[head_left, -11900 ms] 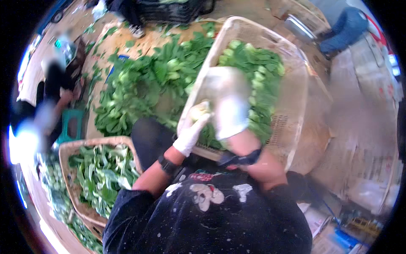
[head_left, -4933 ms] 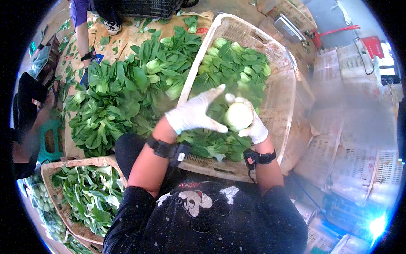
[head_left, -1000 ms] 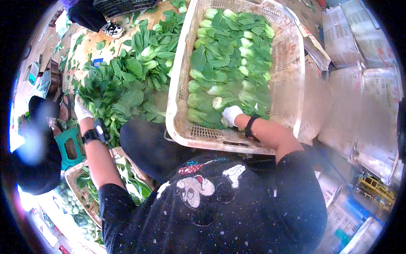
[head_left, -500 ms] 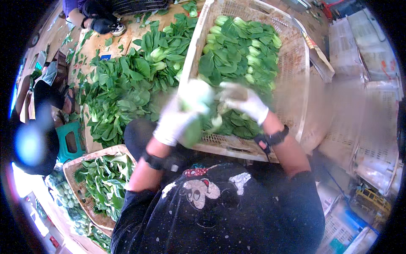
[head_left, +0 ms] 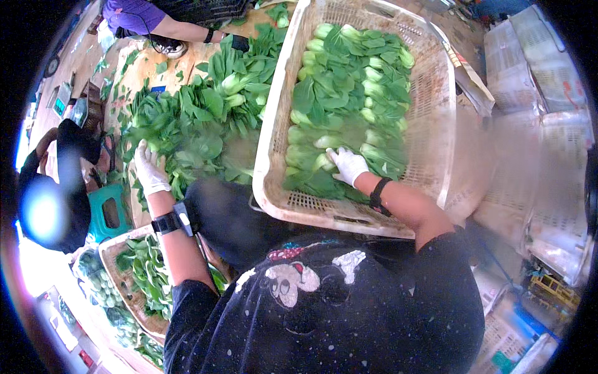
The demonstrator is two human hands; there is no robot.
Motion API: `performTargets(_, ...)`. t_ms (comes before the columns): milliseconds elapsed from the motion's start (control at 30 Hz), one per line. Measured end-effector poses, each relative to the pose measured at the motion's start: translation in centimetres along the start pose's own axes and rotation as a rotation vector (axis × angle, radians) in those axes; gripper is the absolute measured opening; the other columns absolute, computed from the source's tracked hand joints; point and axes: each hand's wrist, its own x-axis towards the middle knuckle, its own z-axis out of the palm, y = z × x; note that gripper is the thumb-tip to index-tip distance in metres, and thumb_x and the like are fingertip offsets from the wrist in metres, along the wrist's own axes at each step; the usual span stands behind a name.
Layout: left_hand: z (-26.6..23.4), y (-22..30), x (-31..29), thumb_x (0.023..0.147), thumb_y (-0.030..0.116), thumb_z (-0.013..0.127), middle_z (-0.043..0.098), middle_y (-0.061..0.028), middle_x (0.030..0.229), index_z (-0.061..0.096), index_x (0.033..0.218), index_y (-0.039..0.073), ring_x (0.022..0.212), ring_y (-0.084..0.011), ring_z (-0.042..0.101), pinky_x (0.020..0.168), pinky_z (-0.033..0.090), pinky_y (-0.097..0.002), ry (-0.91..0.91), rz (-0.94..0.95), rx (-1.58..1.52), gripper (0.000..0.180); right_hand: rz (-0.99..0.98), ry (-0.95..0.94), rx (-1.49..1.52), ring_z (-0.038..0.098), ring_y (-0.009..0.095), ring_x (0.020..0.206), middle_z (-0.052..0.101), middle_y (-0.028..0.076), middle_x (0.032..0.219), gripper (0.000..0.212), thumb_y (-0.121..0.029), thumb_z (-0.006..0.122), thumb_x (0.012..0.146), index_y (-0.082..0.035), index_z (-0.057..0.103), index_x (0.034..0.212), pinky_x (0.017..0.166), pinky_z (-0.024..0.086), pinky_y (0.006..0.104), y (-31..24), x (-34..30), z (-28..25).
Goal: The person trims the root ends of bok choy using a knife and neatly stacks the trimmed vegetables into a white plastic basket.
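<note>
My left hand (head_left: 150,169), in a white glove, reaches to the left edge of a loose pile of bok choy (head_left: 205,103). Its fingers are stretched out against the leaves, with no head gripped in them. Inside a large off-white plastic crate (head_left: 439,156), my gloved right hand (head_left: 349,166) has its fingers and thumb around the pale stalk end of a bok choy (head_left: 324,163). Leaves blend together there, so that head's outline is partly hidden. Rows of bok choy (head_left: 333,100) lie flat in the crate, pale stalk ends showing among green leaves.
A smaller crate (head_left: 112,255) of leafy greens stands at lower left, beside a green stool (head_left: 107,209). Across the pile, another person's dark-gloved hand (head_left: 240,43) touches the leaves. Another person sits at far left. Stacked pale crates (head_left: 529,124) line the right.
My left hand has moved left from the crate's edge to the pile, without the bok choy. My right hand has lowered onto the crate's near rows. The other person's arm has reached right.
</note>
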Motion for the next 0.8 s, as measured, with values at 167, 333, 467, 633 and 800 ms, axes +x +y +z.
performTargets(167, 7.0, 0.6, -8.4, 0.085, 0.030, 0.061, 0.051, -0.0091, 0.128, 0.046, 0.131, 0.008, 0.117, -0.0224, 0.049, 0.097, 0.035, -0.0422, -0.165, 0.155, 0.030, 0.053, -0.124, 0.059, 0.014, 0.056, 0.029, 0.100, 0.054, 0.012, 0.110, 0.056, -0.027, 0.078, 0.063, -0.013, 0.054, 0.112, 0.079, 0.052, 0.0408, -0.8, 0.4, 1.1)
performTargets(333, 12.3, -0.3, -15.6, 0.088, 0.030, 0.057, 0.059, -0.0073, 0.118, 0.051, 0.126, 0.005, 0.107, -0.0160, 0.057, 0.092, 0.041, -0.0294, -0.619, 0.198, 0.264, 0.046, -0.002, -0.115, 0.049, 0.055, 0.032, 0.103, 0.054, 0.013, 0.114, 0.055, -0.025, 0.077, 0.064, -0.013, 0.055, 0.113, 0.080, 0.052, 0.0420, -1.6, 1.9, -0.5)
performTargets(467, 15.0, -6.1, -17.4, 0.084, 0.031, 0.062, 0.060, -0.0137, 0.117, 0.053, 0.124, 0.000, 0.107, -0.0228, 0.058, 0.097, 0.041, -0.0309, -1.119, 0.164, 0.655, 0.051, 0.008, -0.266, -0.039, 0.056, 0.032, 0.103, 0.057, 0.013, 0.112, 0.054, -0.029, 0.075, 0.064, -0.015, 0.058, 0.112, 0.079, 0.052, 0.0426, -1.3, 1.1, -2.4)
performTargets(633, 19.6, -11.4, -19.0, 0.057, 0.045, 0.080, 0.055, -0.0264, 0.119, 0.035, 0.135, -0.007, 0.109, -0.0330, 0.056, 0.094, 0.043, -0.0329, -1.556, 0.249, 1.515, 0.104, -0.059, -0.043, 0.259, 0.052, 0.031, 0.098, 0.060, 0.010, 0.103, 0.068, -0.039, 0.077, 0.060, -0.017, 0.050, 0.118, 0.086, 0.047, 0.0404, 1.5, -2.7, -5.5)
performTargets(800, 19.5, -13.2, -22.6, 0.058, 0.030, 0.085, 0.058, -0.0165, 0.114, 0.045, 0.124, 0.001, 0.111, -0.0248, 0.053, 0.097, 0.041, -0.0332, -1.364, 0.434, 0.711, 0.082, -0.115, 0.398, 0.368, 0.051, 0.030, 0.100, 0.056, 0.011, 0.106, 0.070, -0.041, 0.076, 0.060, -0.018, 0.051, 0.121, 0.088, 0.045, 0.0392, -0.4, -7.1, -14.4)
